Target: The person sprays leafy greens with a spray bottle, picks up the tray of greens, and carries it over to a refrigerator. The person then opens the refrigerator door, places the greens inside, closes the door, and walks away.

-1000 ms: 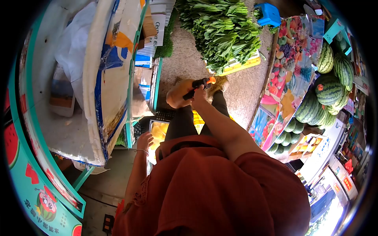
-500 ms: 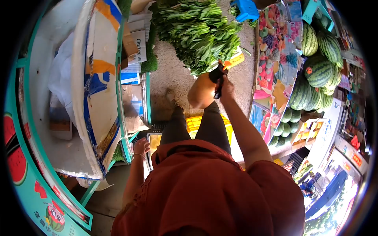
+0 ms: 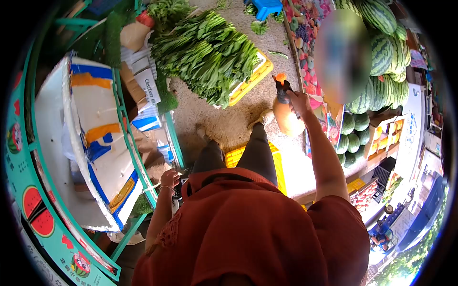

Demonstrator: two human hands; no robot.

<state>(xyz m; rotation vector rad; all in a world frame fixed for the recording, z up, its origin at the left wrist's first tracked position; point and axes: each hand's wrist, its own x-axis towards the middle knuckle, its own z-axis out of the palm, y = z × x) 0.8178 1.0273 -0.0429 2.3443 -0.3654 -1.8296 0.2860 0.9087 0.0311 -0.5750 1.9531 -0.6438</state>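
My right hand [image 3: 299,104] is closed around the handle of a spray bottle [image 3: 288,119] with a black head, an orange nozzle and a tan, rounded body. The bottle hangs nearly upright, its nozzle pointing away from me. To its left, a large heap of leafy greens [image 3: 205,57] lies on a yellow crate [image 3: 261,76] on the ground. My left hand [image 3: 170,178] is low beside my hip, near the green shelf frame. Its fingers are loosely bent and partly apart, with nothing visible in them.
A white foam box [image 3: 102,138] with blue and orange tape stands on the left in a green frame [image 3: 130,143]. Striped watermelons [image 3: 381,57] and dark green melons [image 3: 354,143] are stacked at right, partly behind a blurred patch. A blue stool [image 3: 267,7] stands ahead; a yellow basket [image 3: 276,167] is by my legs.
My right hand has carried the spray bottle rightward, away from the greens. The view has shifted, and both feet now show. My left hand stays low at my side.
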